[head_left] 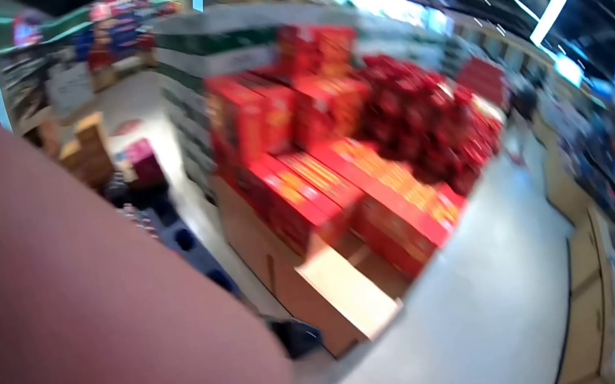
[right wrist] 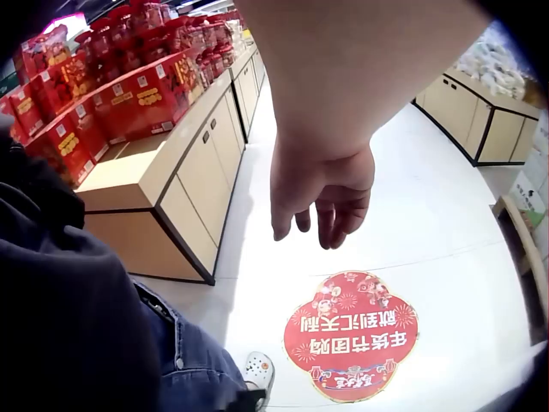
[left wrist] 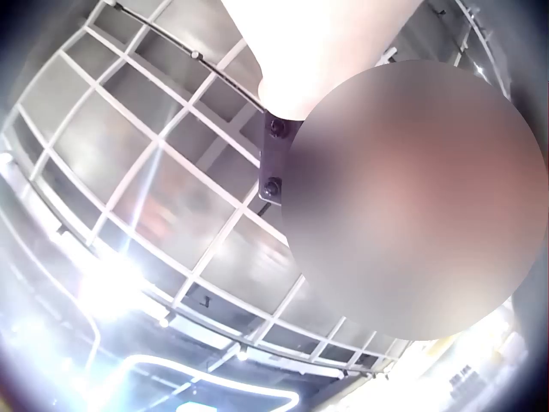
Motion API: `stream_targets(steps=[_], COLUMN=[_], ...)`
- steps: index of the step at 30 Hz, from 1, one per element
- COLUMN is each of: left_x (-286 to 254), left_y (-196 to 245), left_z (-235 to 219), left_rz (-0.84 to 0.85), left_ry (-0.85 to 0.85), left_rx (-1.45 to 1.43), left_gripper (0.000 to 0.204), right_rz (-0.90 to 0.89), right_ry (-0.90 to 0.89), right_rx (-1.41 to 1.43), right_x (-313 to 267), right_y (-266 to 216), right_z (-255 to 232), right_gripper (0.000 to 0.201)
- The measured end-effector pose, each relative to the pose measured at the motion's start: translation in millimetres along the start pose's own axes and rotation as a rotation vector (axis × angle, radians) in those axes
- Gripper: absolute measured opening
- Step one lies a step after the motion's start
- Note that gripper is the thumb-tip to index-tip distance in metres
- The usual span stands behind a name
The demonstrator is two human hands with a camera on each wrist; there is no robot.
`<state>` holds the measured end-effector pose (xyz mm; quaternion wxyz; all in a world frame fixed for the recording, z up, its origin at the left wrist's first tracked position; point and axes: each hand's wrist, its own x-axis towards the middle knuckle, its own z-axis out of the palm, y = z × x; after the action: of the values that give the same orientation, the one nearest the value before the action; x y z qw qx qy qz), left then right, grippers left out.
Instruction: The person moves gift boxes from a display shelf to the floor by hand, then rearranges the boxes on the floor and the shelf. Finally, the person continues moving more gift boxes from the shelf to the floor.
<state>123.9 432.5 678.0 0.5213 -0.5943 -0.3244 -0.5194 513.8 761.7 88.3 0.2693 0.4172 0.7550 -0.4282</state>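
Observation:
In the right wrist view, my right hand (right wrist: 324, 190) hangs over the floor, fingers pointing down and loosely curled, holding nothing. A bare arm, large and blurred, fills the left side of the head view; its hand is out of that frame. Overexposed bare skin of my left arm or hand (left wrist: 322, 47) shows at the top of the left wrist view, beside a dark piece with two screws (left wrist: 273, 159). A blurred round patch covers the area beside it, so the left fingers and any contact cannot be made out.
Red boxes (head_left: 253, 115) and red jars (head_left: 425, 113) are stacked on a wooden display (right wrist: 193, 176). Pale floor (head_left: 466, 296) runs beside it, bearing a red floor sticker (right wrist: 352, 335). Wooden cabinets (right wrist: 459, 112) line the other side. A shoe (right wrist: 259, 371) shows low down.

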Motion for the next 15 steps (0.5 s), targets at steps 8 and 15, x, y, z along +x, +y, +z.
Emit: stream_targets(steps=[8,15], left_x=[-21,-126], left_y=[-40,-117], left_z=[110,235], left_rz=[0.031,-0.315], left_ry=[-0.061,-0.193], left_rx=[-0.021,-0.005], left_gripper=[0.062,0.059], right_rz=[-0.192,-0.175], right_ry=[0.035,0.207], right_rx=[-0.028,-0.354], right_x=[47,57], right_y=[54,-49], right_z=[-49,-186], right_gripper=[0.06,0.058])
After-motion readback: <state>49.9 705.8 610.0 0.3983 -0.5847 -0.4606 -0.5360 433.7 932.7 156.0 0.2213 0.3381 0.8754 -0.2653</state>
